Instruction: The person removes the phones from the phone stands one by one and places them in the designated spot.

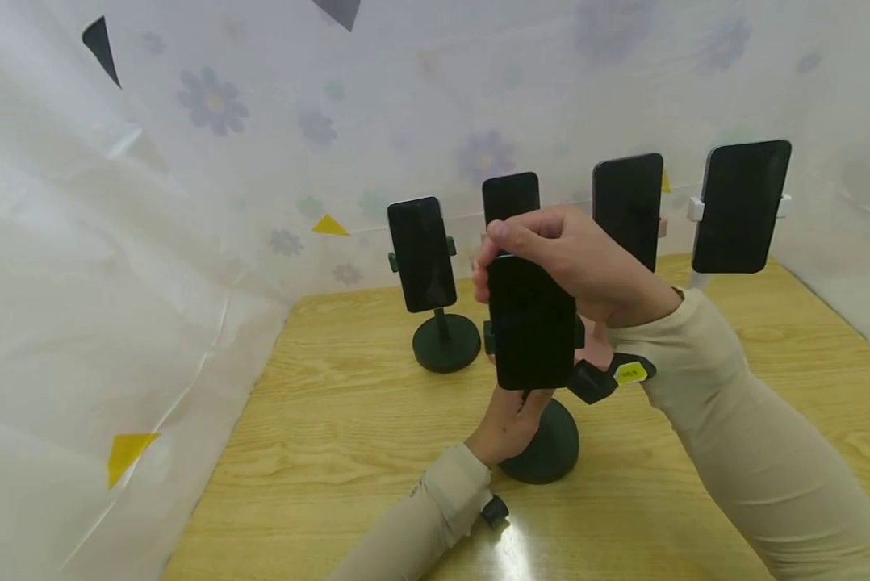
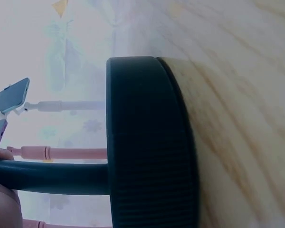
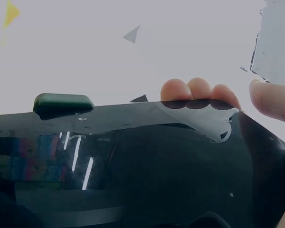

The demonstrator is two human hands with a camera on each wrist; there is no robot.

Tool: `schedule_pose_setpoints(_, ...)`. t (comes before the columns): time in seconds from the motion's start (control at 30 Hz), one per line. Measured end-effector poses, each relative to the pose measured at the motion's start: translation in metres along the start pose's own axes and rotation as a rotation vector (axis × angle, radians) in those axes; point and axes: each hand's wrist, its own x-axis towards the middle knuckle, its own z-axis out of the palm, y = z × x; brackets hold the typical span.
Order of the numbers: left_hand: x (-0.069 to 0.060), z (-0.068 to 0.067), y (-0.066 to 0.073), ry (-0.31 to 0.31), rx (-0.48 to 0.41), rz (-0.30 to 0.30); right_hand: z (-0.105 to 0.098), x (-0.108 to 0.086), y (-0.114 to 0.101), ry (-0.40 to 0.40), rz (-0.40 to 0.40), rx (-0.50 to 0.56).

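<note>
A black-screened phone (image 1: 533, 331) sits in the side clamps of a dark green phone stand (image 1: 554, 452), close to me on the table. My left hand (image 1: 504, 428) grips the stand's stem (image 2: 61, 178) below the phone; the round base (image 2: 147, 142) rests on the wood. Up at the phone's top end, my right hand (image 1: 587, 262) holds it. In the right wrist view, several fingertips (image 3: 199, 90) curl over one long edge, while the thumb is by the top corner. A green clamp arm (image 3: 64, 103) presses that same edge. Part of the left-hand fingers is hidden behind the phone.
Behind stand more phones on stands: one on a green stand (image 1: 422, 254) at left, one phone (image 1: 511, 196) partly behind my right hand, another phone (image 1: 627, 210), and one in a white clamp (image 1: 742, 206) at right. A flower-patterned sheet (image 1: 261, 202) hangs behind the wooden table (image 1: 319, 403).
</note>
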Motion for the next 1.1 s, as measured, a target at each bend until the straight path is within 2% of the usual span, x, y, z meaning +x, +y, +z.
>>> schedule_pose_setpoints(0.23,0.000,-0.008,0.036,-0.007,0.029,-0.014,0.001,0.001,0.001,-0.001,0.024,0.009)
schedule_pose_setpoints(0.3,0.000,-0.009,0.038,-0.006,0.030,-0.008,0.001,0.002,0.001,-0.004,0.029,0.005)
schedule_pose_setpoints(0.33,0.000,-0.009,0.037,-0.007,0.030,-0.013,0.002,0.002,0.001,-0.004,0.030,0.004)
schedule_pose_setpoints(0.6,0.002,0.000,0.003,-0.003,0.016,-0.027,0.002,0.002,-0.002,0.007,0.032,0.008)
schedule_pose_setpoints(0.87,0.000,-0.001,0.000,-0.005,0.031,-0.022,0.001,0.003,-0.004,0.013,0.074,-0.015)
schedule_pose_setpoints(1.1,0.001,-0.001,0.002,-0.004,0.045,-0.024,0.000,0.002,-0.004,0.004,0.068,0.032)
